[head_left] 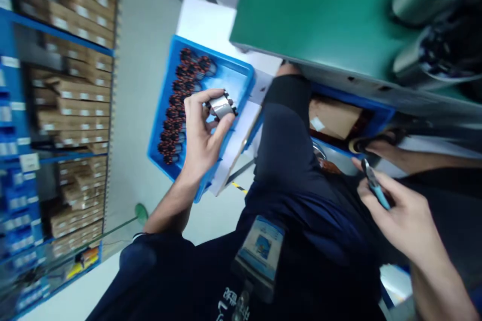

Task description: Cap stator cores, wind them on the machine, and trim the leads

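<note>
Over a blue plastic bin [246, 74], my left hand [201, 133] grips a motor stator [221, 106], a short silver cylinder with black toothed ends, between thumb and fingers. Several wound stators [176, 105] with copper-coloured coils and black ends stand in rows along the bin's left side. Above my lap at the right, my right hand [395, 205] is closed around cutting pliers [375, 185] with light blue handles. The jaws of the pliers point up and away from my palm; whether they are apart I cannot tell.
A green-topped workbench [320, 5] fills the upper right, with silver metal cylinders [422, 55] at its right edge. Beneath it sits a blue crate [384, 115] with a cardboard piece [335, 116]. Shelving with cardboard boxes [79, 100] lines the left. A green round-based stand [141, 213] is on the floor.
</note>
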Tool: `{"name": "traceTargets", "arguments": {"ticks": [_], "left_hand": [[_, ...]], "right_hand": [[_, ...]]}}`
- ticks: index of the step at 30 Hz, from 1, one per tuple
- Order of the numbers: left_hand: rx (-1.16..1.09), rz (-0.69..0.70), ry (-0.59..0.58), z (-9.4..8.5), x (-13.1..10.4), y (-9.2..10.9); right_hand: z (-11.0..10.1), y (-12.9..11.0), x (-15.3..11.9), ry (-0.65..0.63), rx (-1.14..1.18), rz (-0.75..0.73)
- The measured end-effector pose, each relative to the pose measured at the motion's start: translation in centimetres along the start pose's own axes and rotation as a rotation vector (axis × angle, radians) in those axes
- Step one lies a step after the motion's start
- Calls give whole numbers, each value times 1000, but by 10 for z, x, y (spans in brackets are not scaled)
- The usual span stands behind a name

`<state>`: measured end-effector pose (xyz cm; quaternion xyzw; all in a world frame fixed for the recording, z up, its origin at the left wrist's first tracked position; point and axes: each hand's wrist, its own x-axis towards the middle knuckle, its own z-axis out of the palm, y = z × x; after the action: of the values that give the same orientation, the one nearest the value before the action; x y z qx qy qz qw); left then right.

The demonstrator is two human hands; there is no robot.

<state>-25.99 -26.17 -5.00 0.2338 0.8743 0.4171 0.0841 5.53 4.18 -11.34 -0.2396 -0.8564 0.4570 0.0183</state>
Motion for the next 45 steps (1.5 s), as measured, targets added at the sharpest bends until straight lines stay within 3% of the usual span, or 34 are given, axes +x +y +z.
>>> {"name": "traceTargets", "arguments": {"ticks": [3,6,10,14,18,22,25,28,31,34,37,39,41,43,45], "left_hand": [[487,-76,-73,-39,36,-39],[740,-217,-246,-45,69,-75],[792,-308,-322,-29,96,-108],[819,-336,-268,-29,107,-122],[807,-332,-202,-41,113,-133],[779,-328,-138,-45,117,-148],[736,-330,-87,-44,111,-159],[663,-338,-29,-45,87,-166],[555,-334,26,-51,38,-167],[422,-295,95,-59,-29,-159],[316,-214,268,-59,-94,-141],[260,-114,412,-50,-128,-126],[187,10,531,-32,-149,-111],[80,125,610,-6,-158,-97],[-58,219,651,23,-157,-83]], "right_hand": [[14,5,4,-42,-47,-17],[24,2,9,-73,-82,-106],[29,-4,13,-196,-113,-198],[33,-11,14,-239,-140,-220],[45,-20,16,-233,-119,-157],[59,-31,19,-307,-101,-21],[67,-52,29,-366,-91,24],[82,-98,56,-431,-135,-62],[118,-161,97,-535,-307,-213],[179,-218,144,-600,-408,-327],[251,-255,185,-655,-517,-418],[290,-269,203,-667,-593,-433],[313,-275,211,-661,-643,-430],[316,-277,210,-642,-652,-432],[302,-275,203,-611,-621,-449]]}}
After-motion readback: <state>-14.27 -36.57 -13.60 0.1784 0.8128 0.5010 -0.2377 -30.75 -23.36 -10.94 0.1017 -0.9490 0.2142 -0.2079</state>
